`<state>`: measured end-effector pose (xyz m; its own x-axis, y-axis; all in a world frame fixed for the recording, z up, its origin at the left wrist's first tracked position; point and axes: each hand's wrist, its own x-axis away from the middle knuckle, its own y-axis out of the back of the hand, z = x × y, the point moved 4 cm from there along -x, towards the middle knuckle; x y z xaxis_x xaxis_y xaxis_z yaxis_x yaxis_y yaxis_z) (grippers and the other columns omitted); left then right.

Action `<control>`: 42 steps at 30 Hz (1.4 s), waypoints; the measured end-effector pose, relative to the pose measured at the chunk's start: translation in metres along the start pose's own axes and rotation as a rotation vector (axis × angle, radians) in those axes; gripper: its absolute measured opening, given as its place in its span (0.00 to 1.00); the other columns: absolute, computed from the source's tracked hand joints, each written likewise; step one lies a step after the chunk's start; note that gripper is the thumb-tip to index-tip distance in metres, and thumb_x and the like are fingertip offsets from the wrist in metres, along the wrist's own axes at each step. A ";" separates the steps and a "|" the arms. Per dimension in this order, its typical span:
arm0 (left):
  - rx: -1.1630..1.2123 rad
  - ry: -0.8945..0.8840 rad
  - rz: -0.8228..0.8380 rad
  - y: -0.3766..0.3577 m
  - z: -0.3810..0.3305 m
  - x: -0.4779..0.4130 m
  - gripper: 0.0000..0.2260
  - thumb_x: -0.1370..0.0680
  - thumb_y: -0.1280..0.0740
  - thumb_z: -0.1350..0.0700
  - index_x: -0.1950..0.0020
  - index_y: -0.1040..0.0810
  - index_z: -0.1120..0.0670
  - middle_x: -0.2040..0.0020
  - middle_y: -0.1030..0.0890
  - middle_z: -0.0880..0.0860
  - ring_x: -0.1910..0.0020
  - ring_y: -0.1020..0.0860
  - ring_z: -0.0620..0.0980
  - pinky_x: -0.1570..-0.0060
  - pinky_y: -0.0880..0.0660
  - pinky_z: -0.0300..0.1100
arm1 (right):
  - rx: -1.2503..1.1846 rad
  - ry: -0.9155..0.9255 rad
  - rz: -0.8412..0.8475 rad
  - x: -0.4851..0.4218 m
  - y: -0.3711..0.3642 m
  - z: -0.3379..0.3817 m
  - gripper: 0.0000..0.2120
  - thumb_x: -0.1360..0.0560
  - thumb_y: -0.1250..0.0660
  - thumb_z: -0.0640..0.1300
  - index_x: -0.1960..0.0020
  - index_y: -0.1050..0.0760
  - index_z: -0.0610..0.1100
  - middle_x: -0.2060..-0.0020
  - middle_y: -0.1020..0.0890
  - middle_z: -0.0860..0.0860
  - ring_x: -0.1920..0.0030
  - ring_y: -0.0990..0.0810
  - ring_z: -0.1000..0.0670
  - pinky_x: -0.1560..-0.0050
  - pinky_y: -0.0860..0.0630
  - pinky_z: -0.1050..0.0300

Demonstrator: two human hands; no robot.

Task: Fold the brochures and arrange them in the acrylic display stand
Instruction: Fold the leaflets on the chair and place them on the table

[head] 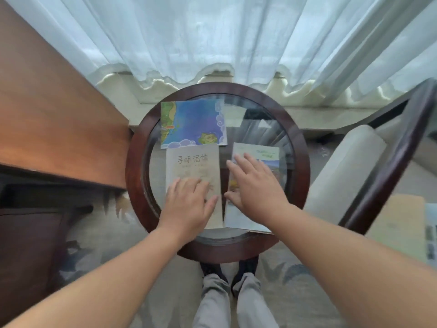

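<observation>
Here, seen from above, a person is standing at a small round glass-topped table (134, 166) with a dark wooden rim, both bare arms reaching forward. The left hand (189, 200) is resting flat, fingers straight and gripping nothing, on the lower half of a beige brochure (194, 162) with a printed title, which is lying at the centre of the glass and reaching toward the near edge. The right hand (255, 185) is likewise lying spread and unclenched on an illustrated brochure (267, 155), which is sitting just beside the beige one, toward the right edge, its near end touching the rim. A blue map brochure (191, 121) is lying flat toward the far left edge, touching the top of the beige one. A faint clear shape (250, 119) is showing toward the far right edge; it may be the acrylic stand, but it is too transparent to tell. Judging from this, the main risk is slipping: the glass is looking slick, and with each palm pressing a different sheet, neither is being steadied by two hands, so a push could be sending one skating over the near edge or skewing a crease. A sliding sheet could also be nudging the map brochure out of place.
</observation>
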<state>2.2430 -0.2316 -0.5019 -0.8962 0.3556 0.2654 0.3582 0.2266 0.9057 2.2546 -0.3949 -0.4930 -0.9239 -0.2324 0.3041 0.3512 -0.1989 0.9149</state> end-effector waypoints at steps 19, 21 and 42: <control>0.006 -0.608 0.094 -0.038 -0.483 0.023 0.22 0.19 0.42 0.45 0.28 0.31 0.54 0.30 0.29 0.55 0.32 0.30 0.56 0.34 0.34 0.49 | -0.256 -0.752 -0.369 0.409 0.085 -0.295 0.22 0.24 0.38 0.47 0.31 0.31 0.44 0.33 0.30 0.47 0.32 0.34 0.45 0.34 0.36 0.50; 0.007 -0.633 0.142 -0.063 -0.534 0.040 0.22 0.19 0.42 0.44 0.28 0.32 0.53 0.30 0.29 0.54 0.31 0.31 0.55 0.33 0.35 0.48 | -0.274 -0.799 -0.387 0.457 0.081 -0.327 0.22 0.23 0.38 0.47 0.31 0.32 0.45 0.33 0.30 0.47 0.32 0.34 0.46 0.35 0.34 0.49; -0.143 -0.763 0.417 -0.206 -0.704 0.062 0.21 0.19 0.42 0.44 0.28 0.34 0.50 0.34 0.28 0.55 0.35 0.28 0.57 0.40 0.28 0.50 | -0.320 -1.291 -0.195 0.556 -0.003 -0.504 0.34 0.28 0.29 0.60 0.33 0.36 0.40 0.36 0.31 0.43 0.38 0.29 0.41 0.48 0.26 0.46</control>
<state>1.9294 -0.8950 -0.4398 -0.2618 0.9045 0.3365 0.5347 -0.1544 0.8308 1.8167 -1.0029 -0.4605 -0.3822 0.8467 0.3703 0.0549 -0.3792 0.9237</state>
